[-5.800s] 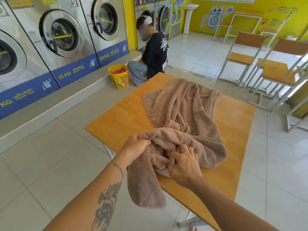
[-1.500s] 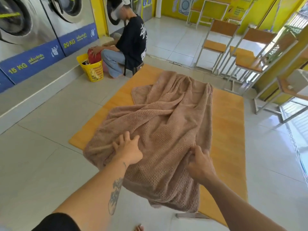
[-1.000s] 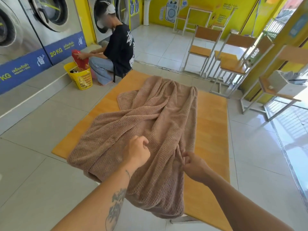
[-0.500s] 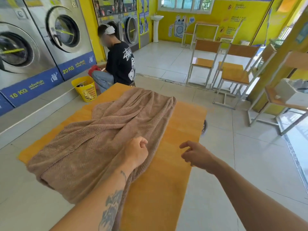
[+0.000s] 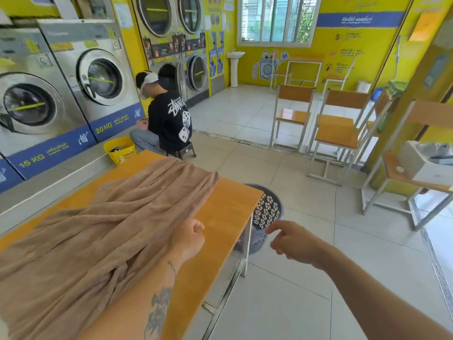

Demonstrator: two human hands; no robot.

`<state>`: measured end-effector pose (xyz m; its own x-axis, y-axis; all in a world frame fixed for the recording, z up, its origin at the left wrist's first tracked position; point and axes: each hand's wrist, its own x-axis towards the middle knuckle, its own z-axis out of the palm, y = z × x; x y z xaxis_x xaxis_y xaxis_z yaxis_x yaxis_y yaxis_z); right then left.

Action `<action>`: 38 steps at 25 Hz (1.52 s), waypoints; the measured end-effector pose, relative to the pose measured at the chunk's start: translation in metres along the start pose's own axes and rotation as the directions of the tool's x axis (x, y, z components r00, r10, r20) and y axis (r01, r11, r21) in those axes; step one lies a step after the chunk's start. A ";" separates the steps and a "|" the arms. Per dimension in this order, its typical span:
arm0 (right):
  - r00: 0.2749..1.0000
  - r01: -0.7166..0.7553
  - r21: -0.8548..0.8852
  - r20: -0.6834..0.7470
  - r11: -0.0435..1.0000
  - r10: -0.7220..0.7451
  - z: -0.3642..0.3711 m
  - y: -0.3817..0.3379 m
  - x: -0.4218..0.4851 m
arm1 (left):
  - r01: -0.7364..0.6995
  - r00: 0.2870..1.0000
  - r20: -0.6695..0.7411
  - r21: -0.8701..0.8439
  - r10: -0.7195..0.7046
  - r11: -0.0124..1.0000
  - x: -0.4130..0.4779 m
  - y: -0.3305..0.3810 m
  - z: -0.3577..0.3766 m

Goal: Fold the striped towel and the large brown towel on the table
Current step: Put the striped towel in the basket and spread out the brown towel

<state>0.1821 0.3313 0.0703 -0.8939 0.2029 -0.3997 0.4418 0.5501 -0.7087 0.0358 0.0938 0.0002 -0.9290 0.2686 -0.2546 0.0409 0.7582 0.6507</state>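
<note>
The large brown towel (image 5: 103,231) lies rumpled in long folds over the orange table (image 5: 228,212), its near end hanging off the front. My left hand (image 5: 188,239) is curled in a fist at the towel's right edge, which runs straight up to it, and seems to grip that edge. My right hand (image 5: 294,241) hovers loose and holds nothing, out past the table's right side, just in front of a dark laundry basket (image 5: 267,212). No striped towel is in view.
A person in a black shirt (image 5: 169,123) sits on a stool beyond the table's far end, beside a yellow basket (image 5: 120,150). Washing machines (image 5: 98,87) line the left wall. Chairs (image 5: 338,131) and a side table (image 5: 402,177) stand to the right.
My right hand let go of the towel and swung out to the right, past the table. The view shifted right and up, revealing the dark basket. My left hand stays fisted at the towel's edge.
</note>
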 end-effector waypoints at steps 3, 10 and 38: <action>0.998 0.066 -0.085 0.020 0.994 -0.064 -0.036 -0.001 0.034 | 0.002 0.999 -0.039 -0.044 -0.003 0.999 0.033 0.037 0.014; 0.981 0.177 -0.288 0.134 0.941 -0.143 -0.094 -0.019 0.200 | 0.072 0.983 -0.156 -0.180 -0.101 0.981 0.180 0.068 0.036; 0.476 0.761 -0.258 0.846 0.596 -0.241 -0.205 -0.088 0.642 | 0.587 0.502 -0.392 -0.501 -0.771 0.636 0.410 0.251 0.108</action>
<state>-0.4467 0.5789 -0.0048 -0.4671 -0.7212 -0.5116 -0.4363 0.6912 -0.5761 -0.2954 0.4585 -0.0179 -0.6417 -0.6827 -0.3495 -0.7033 0.3422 0.6231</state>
